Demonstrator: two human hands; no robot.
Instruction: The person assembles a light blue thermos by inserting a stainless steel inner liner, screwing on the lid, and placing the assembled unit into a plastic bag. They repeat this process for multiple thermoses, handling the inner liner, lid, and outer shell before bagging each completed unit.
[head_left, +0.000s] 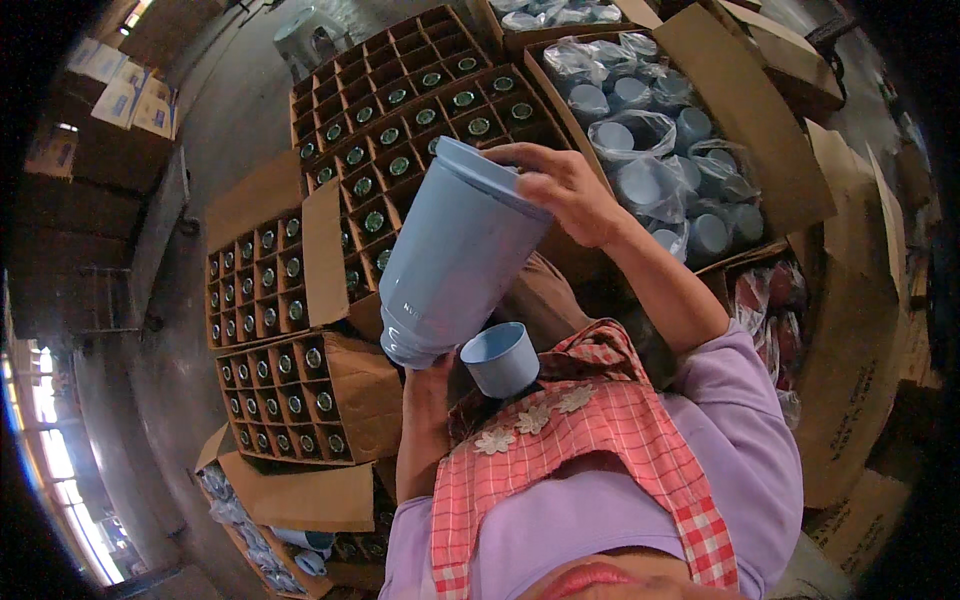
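The right hand curls over the top rim of a blue plastic flask shell; the left hand closes under its base, beside a blue cup. The shell looks light, stiff and smooth, best held at both ends.

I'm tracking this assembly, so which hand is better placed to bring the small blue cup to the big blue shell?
Probably the left hand: it is beside the small cup under the shell, while the right hand grips the shell's rim.

The flask body sits between my hands: right hand at its upper rim, left hand beneath. Cup just right of its base. Divided cartons lie left; bagged parts box right.
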